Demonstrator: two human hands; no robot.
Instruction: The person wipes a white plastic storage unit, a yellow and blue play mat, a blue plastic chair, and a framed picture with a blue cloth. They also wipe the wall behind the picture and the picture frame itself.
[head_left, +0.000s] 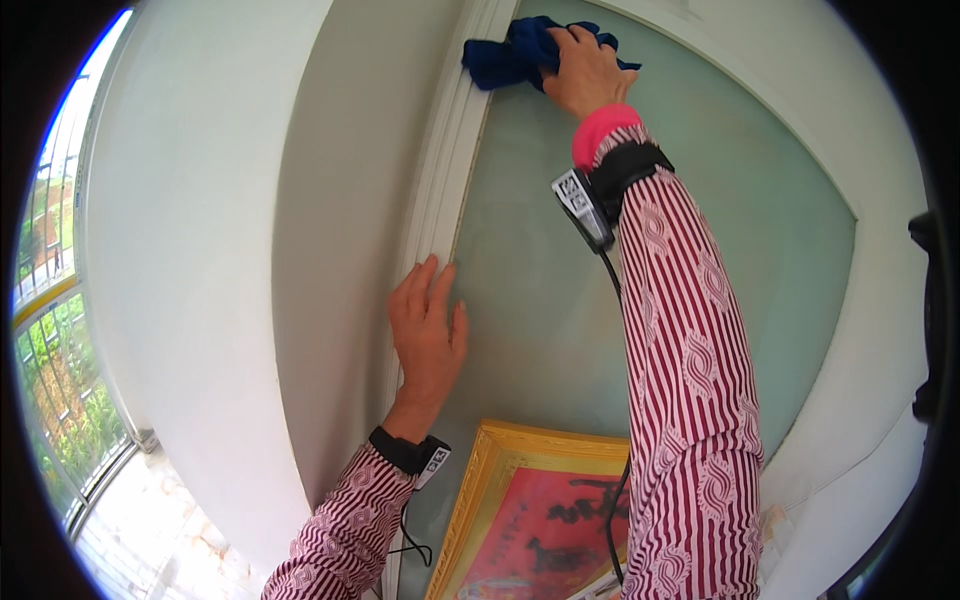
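My right hand (589, 73) is closed on a bunched dark blue cloth (525, 54), which lies against the upper part of a white moulded frame (442, 180) and the edge of a pale green panel (555, 300). Part of the cloth hangs over the frame to the left of my fingers. Lower down, my left hand (427, 322) rests on the same frame at the panel's edge, holding nothing, its fingers pointing up and the thumb apart. Both wrists wear black straps with small devices and cables.
A gold-framed picture (486, 450) with a red sheet bearing brush writing stands below, in front of the panel. To the left are a white wall edge (180, 225) and a barred window (52, 322). A thin cable (862, 457) runs along the wall at right.
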